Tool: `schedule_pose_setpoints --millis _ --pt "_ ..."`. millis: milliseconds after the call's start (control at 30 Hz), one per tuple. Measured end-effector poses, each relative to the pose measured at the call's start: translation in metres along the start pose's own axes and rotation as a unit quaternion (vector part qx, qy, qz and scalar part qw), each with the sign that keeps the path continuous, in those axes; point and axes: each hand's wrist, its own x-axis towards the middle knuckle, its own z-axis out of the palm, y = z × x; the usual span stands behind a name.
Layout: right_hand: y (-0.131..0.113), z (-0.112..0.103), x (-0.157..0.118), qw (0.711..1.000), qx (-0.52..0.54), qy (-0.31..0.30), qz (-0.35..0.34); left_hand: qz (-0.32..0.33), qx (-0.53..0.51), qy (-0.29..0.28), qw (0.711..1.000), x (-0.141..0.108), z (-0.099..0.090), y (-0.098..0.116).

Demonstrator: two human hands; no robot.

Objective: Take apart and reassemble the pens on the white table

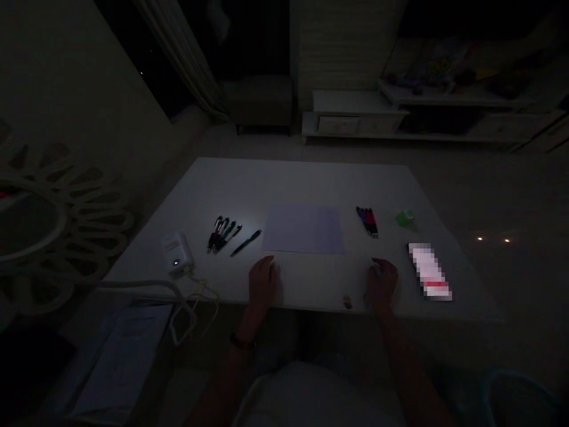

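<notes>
My left hand rests on the near part of the white table with its fingers curled in, and nothing shows in it. To the right, my right hand lies in the same loose, curled way, with nothing visible in its grip. Between and beyond them is a sheet of paper, its right side covered in fine writing or lines. A dark pen lies by itself left of the paper, nearest my left hand. Several pens are grouped farther left, and another group of pens lies right of the paper.
A lit phone lies on the right, below a small green object. A small brownish item sits at the near edge. On the left are a white device with cables and papers lower down. The room is dim.
</notes>
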Motion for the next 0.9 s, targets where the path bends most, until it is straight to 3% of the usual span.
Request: schedule_pose_setpoints --millis 233,367,467,600,700,733,800,833,900 --pt "-0.001 -0.004 -0.014 0.999 0.033 -0.002 0.0 -0.09 0.114 0.059 0.988 0.046 -0.06 -0.059" --pt "-0.001 0.0 -0.012 0.999 0.032 0.0 -0.002 -0.122 0.129 -0.019 0.984 0.066 -0.066 -0.07" --pt "-0.002 -0.001 -0.01 0.999 0.034 0.006 -0.002 -0.176 0.061 -0.021 0.982 0.071 -0.061 -0.068" --pt "-0.023 -0.005 -0.014 0.998 0.058 0.005 0.012 -0.257 -0.123 -0.002 0.958 0.066 -0.049 -0.049" --pt "-0.066 -0.002 -0.029 0.984 0.138 -0.105 0.053 -0.272 -0.242 -0.028 0.931 0.046 -0.028 -0.013" --pt "-0.084 0.002 -0.036 0.963 0.18 -0.19 0.065 -0.268 -0.283 -0.05 0.92 0.037 -0.019 0.002" --pt "-0.118 0.01 -0.051 0.901 0.255 -0.342 0.079 -0.277 -0.445 -0.09 0.847 0.018 -0.003 0.032" --pt "-0.132 0.015 -0.058 0.871 0.286 -0.388 0.093 -0.28 -0.497 -0.1 0.815 0.01 0.004 0.044" --pt "-0.15 0.023 -0.066 0.842 0.324 -0.413 0.128 -0.289 -0.545 -0.103 0.781 -0.002 0.012 0.063"
